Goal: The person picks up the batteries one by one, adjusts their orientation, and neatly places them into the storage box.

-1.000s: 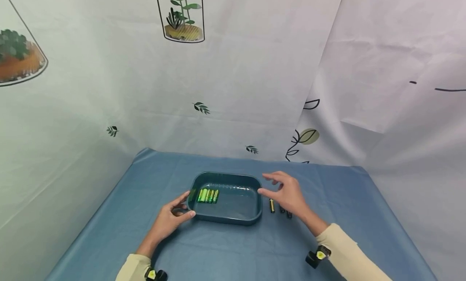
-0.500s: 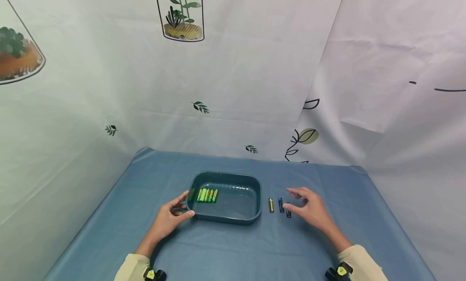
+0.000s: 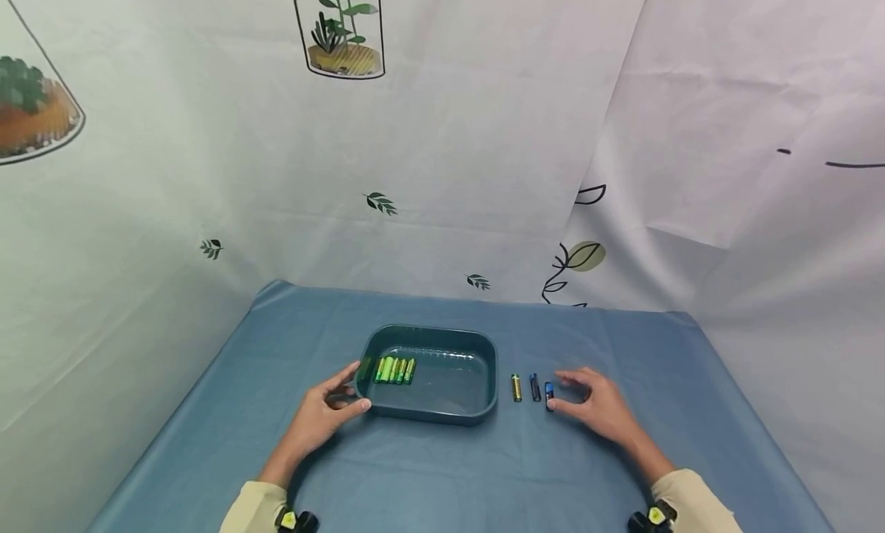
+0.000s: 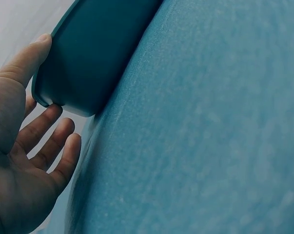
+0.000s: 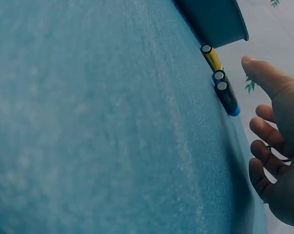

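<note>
My left hand (image 3: 320, 408) holds the left end of a dark teal rectangular dish (image 3: 442, 419), with the thumb on its rim at the near corner. Its thumb and a fingertip touch the dish wall (image 4: 98, 53) in the left wrist view, while the lower fingers hang free. Inside the dish, several green and gold batteries (image 3: 396, 370) lie side by side at the left. To the right of the dish are a gold and black battery (image 3: 516, 388) and two dark blue batteries (image 3: 535, 388). Beside the rightmost blue battery (image 3: 549, 395), my right hand (image 3: 603, 407) hovers with thumb and fingers apart, holding nothing.
Blue cloth (image 3: 442, 471) covers the table. White printed curtains (image 3: 442, 149) rise behind it and along both sides. Each wrist carries a small black camera (image 3: 639, 522).
My right hand has moved from the dish's right rim to the right, down beside the loose batteries, which are now uncovered. The left hand and the dish have stayed put.
</note>
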A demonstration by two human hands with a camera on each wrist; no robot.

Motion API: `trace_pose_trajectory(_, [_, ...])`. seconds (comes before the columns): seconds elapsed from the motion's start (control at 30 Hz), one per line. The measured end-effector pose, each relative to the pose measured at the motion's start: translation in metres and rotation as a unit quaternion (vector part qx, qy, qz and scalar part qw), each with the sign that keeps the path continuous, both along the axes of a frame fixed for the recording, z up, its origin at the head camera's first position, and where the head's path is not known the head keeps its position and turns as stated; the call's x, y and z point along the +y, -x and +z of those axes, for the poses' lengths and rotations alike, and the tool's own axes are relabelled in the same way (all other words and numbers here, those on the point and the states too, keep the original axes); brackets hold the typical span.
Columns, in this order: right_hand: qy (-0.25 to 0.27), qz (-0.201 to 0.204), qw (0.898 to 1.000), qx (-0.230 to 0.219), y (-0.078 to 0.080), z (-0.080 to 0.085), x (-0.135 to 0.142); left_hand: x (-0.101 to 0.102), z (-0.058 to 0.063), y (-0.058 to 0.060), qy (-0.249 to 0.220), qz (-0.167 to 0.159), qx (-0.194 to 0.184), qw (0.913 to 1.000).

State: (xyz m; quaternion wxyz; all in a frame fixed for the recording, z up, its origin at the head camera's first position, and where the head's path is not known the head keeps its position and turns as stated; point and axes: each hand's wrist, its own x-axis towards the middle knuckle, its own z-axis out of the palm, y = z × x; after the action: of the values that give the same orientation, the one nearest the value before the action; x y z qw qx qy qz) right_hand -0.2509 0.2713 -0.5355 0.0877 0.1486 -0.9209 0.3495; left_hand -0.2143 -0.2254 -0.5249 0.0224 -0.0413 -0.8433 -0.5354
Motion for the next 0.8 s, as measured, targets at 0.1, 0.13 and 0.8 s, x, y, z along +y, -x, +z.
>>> trace_pose_trajectory(0.1, [-0.014, 0.001, 1.000, -0.002, 0.0004, -0.0007, 0.0007, 0.0002, -0.0012, -0.0006, -0.001, 0.000, 0.003, 1.0000])
trace_pose_trajectory(0.13, [-0.020, 0.000, 1.000, -0.003, 0.0003, -0.0009, 0.0006, 0.0002, -0.0016, -0.0007, -0.002, 0.001, 0.003, 1.0000])
trace_pose_trajectory(0.8, [-0.072, 0.015, 0.997, -0.026, 0.0029, -0.0027, -0.0015, 0.0000, -0.0046, 0.0006, 0.005, 0.004, 0.008, 0.9999])
